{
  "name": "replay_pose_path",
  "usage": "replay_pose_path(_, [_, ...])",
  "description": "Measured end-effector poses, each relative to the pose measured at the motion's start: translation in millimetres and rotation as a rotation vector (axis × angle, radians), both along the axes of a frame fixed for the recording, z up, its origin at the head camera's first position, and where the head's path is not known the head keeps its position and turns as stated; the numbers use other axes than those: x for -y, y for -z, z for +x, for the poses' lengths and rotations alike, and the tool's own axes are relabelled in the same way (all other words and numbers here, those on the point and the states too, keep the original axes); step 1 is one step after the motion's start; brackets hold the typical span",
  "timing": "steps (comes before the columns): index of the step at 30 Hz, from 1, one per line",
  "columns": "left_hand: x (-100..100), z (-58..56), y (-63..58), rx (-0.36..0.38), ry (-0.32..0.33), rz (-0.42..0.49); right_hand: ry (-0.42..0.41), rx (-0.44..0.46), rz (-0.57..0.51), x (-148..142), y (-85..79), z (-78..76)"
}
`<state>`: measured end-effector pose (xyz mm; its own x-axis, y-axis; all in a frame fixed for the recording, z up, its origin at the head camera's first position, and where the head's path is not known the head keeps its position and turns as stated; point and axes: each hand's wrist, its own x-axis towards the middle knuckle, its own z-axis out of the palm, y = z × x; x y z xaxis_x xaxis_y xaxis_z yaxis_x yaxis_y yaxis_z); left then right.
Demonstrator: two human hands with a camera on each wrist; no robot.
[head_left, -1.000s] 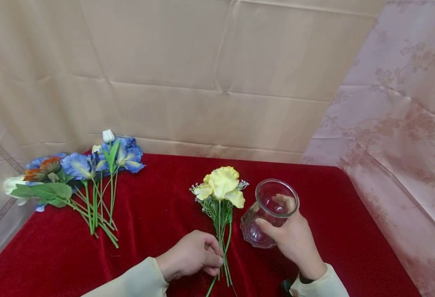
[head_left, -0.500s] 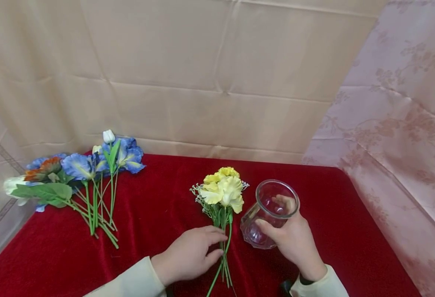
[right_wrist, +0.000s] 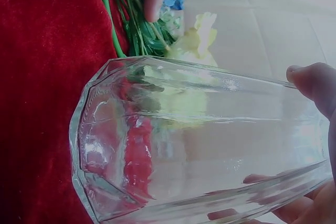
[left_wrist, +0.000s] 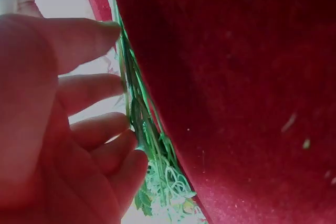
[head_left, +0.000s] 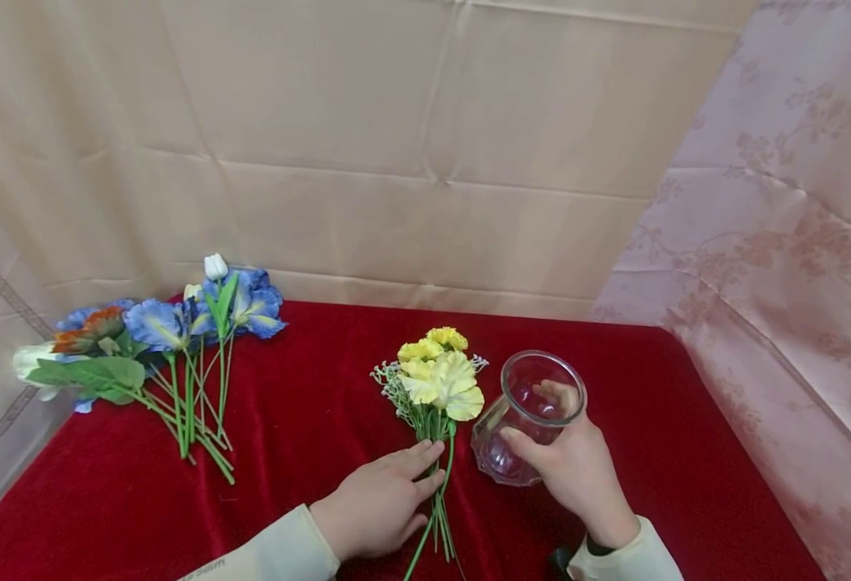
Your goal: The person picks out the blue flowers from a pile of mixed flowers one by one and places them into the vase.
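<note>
A small bunch of artificial yellow flowers (head_left: pixel 443 383), with pale filler sprigs (head_left: pixel 394 391) beside them, lies on the red cloth. My left hand (head_left: pixel 381 500) rests across its green stems (head_left: pixel 445 528), fingers extended. The left wrist view shows my fingertips and thumb along those stems (left_wrist: pixel 137 87). To the right, my right hand (head_left: pixel 581 468) grips a clear faceted glass vase (head_left: pixel 494 452), thumb on the near side and fingers round the far side. Its mouth tips slightly up and right. Through its wall (right_wrist: pixel 194 145) the right wrist view shows yellow petals, and the inside holds no stems.
A second pile of artificial flowers, with blue irises (head_left: pixel 156 323), a white tulip (head_left: pixel 215 266) and an orange bloom (head_left: pixel 102 325), lies at the table's left. Beige drapery (head_left: pixel 396 161) hangs behind the red-covered table (head_left: pixel 323 379); patterned pink fabric (head_left: pixel 781 282) hangs on the right.
My left hand lets go of the pale yellow flower's stem and flattens onto the bunch. That bloom has shifted down and right, uncovering two yellow heads behind. The right hand and vase stay still.
</note>
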<state>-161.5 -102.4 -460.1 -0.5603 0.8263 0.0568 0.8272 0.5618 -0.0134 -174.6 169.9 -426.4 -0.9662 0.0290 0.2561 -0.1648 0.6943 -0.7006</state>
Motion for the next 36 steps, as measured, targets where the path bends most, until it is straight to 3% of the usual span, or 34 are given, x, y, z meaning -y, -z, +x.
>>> replay_pose_path(9, [-6, 4.8, -4.7, 0.032, -0.062, -0.08, -0.004, -0.007, 0.0, -2, -2.1, -0.7])
replay_pose_path(16, [-4, 5.7, -6.4, 0.044, -0.052, -0.083, 0.002, 0.017, -0.004, -1, -2.4, 0.1])
replay_pose_path(20, [3, 1.3, -10.0, 0.147, -0.036, 0.011, 0.0, 0.02, 0.001, -1, -3.7, -0.5])
replay_pose_path(24, [20, -6.6, -19.5, 0.369, -0.081, 0.23, -0.002, 0.019, 0.007, -1, -4.2, -0.7])
replay_pose_path(27, [39, -15.2, -29.2, 0.476, -0.216, 0.448, -0.003, 0.016, 0.009, -1, -4.2, -0.7])
replay_pose_path(31, [74, -31.1, -45.8, 0.578, -0.536, 0.744, -0.008, 0.014, 0.005, -1, -3.9, -1.2])
replay_pose_path(34, [103, -46.1, -58.5, 0.796, -0.78, 0.987, -0.011, 0.014, 0.005, -1, -3.2, -1.7])
replay_pose_path(36, [124, -55.5, -62.7, 0.916, -0.891, 1.129, -0.01, 0.014, 0.005, -1, -2.6, -1.6])
